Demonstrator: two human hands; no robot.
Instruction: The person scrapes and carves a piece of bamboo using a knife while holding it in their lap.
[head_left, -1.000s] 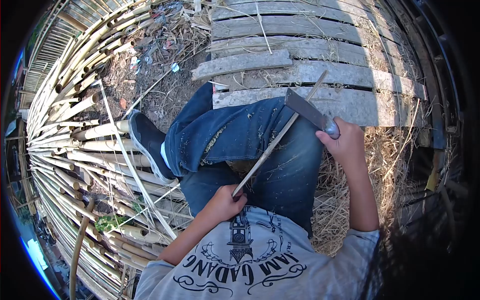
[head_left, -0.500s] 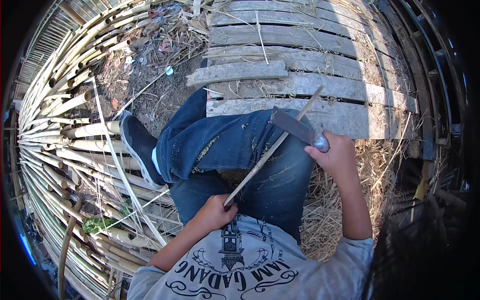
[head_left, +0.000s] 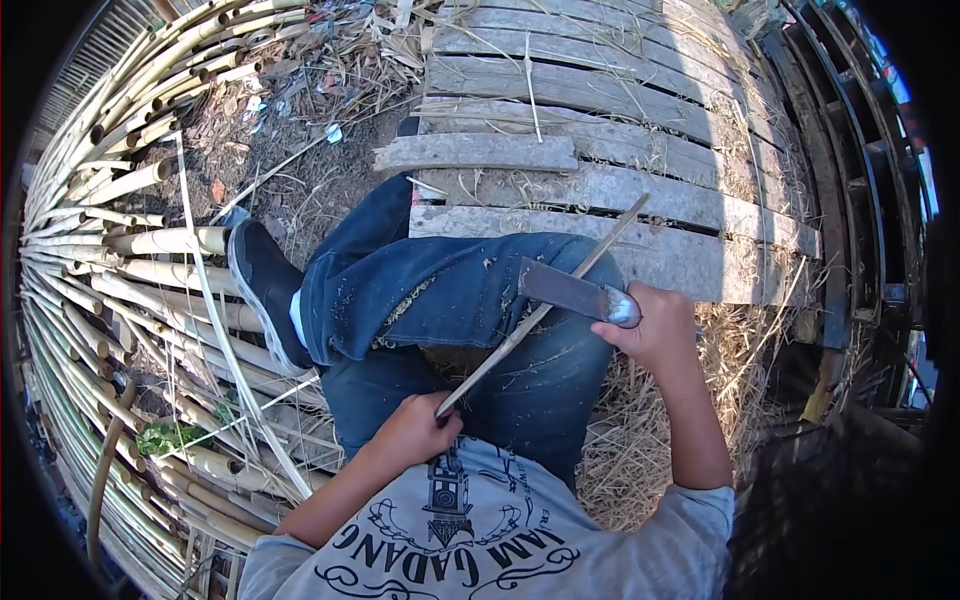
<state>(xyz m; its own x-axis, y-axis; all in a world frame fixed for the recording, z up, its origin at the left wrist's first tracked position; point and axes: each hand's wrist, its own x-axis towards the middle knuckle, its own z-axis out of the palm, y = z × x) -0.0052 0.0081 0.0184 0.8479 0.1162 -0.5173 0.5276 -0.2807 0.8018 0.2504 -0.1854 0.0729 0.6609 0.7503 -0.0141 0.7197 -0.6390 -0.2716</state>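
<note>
- Slid down our strip (head_left: 504,345) since a second ago: the knife (head_left: 578,291), clenched in our right hand (head_left: 655,325)
- Our left hand (head_left: 412,432) grips the strip's near end above our jeans (head_left: 455,275)
- Bamboo poles (head_left: 190,242) crowd left; straw (head_left: 640,430) right, wooden platform (head_left: 690,265) ahead

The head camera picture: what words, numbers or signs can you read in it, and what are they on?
"JAM GADANG": on the grey shirt, upside down.
Smaller letters on the shirt: too small to read for sure.
Knife and stick: no writing I can read.
Scrap on the ground: too small to tell.
</note>
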